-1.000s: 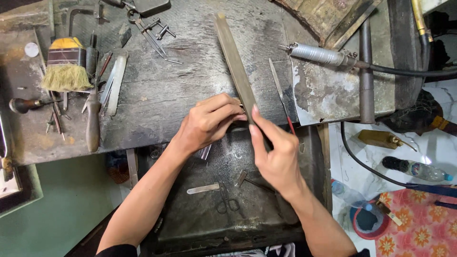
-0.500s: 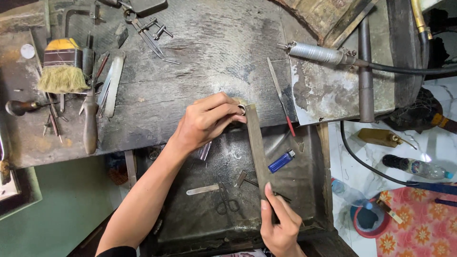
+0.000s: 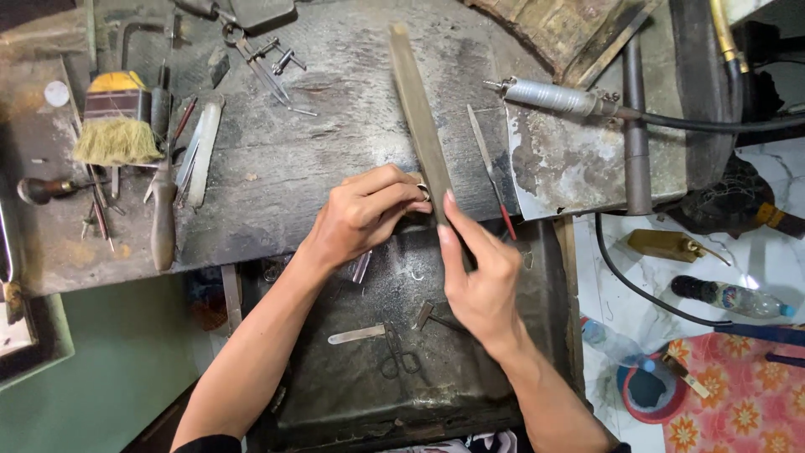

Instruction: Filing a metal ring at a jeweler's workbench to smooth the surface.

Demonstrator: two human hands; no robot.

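Long flat grey metal file (image 3: pixel 419 126) laid across the worn, scarred grey wooden table (image 3: pixel 277 168), long axis running from the far edge down toward the body, tilted slightly so the near end falls to the right. Near end of that file buried in the right hand (image 3: pixel 480 281), grip pressed together around it, index finger stretched up along the blade. Far end free, well beyond both hands, pointing away. Left hand (image 3: pixel 362 214) just left of the file, fingertips pinched together on a small silver-coloured ring (image 3: pixel 423 191) held at the table's front edge, touching the file's left face about where the blade crosses the edge. Ring thus directly beside the file, left hand nearer to it, right hand below and to the right of it along the blade. Thin red-tipped needle file (image 3: pixel 488 172) lying just right of the big file, roughly parallel, apart from both hands. Straw-bristled brush with yellow top (image 3: pixel 115 126) and several hand tools well apart at the left of the table. Metal rotary handpiece on a black cable (image 3: pixel 553 96) at the right. Dark tray (image 3: pixel 402 335) under the hands, with small scissors (image 3: pixel 398 356) and a flat metal strip (image 3: pixel 356 335) lying in it.
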